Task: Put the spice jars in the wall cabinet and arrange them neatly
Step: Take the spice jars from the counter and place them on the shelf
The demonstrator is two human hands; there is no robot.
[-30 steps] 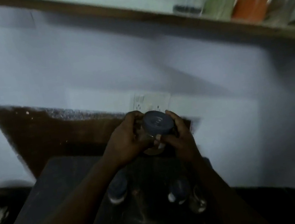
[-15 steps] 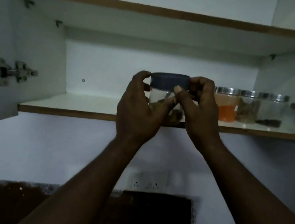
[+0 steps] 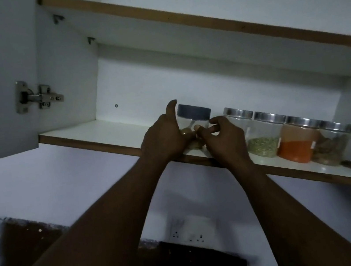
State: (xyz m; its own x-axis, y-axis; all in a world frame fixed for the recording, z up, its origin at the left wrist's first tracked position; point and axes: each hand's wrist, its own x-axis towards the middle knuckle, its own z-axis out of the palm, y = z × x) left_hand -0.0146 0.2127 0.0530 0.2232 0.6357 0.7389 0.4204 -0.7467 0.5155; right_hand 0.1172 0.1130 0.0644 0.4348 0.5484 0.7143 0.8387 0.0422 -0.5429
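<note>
Your left hand point(image 3: 163, 140) cups the left side of the dark-lidded jar point(image 3: 194, 113), thumb raised; your right hand point(image 3: 225, 139) pinches its lower front with curled fingers. The jar stands on the cabinet's lower shelf point(image 3: 104, 130), with silver-lidded jars point(image 3: 262, 132) just right of it and a wall socket point(image 3: 192, 230) below it. Half a second earlier you held it clear of the shelf.

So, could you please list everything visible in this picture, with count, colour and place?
dark-lidded jar: one, clear with grey-blue lid, on lower shelf, between the hands
silver-lidded jars: five, clear, with green, orange, brown and dark contents, row to its right
upper shelf: one, white with wood edge, above
hinge: one, metal, far left
wall socket: one, white, below the shelves
left hand: grips the jar's left side
right hand: holds its right side
</note>
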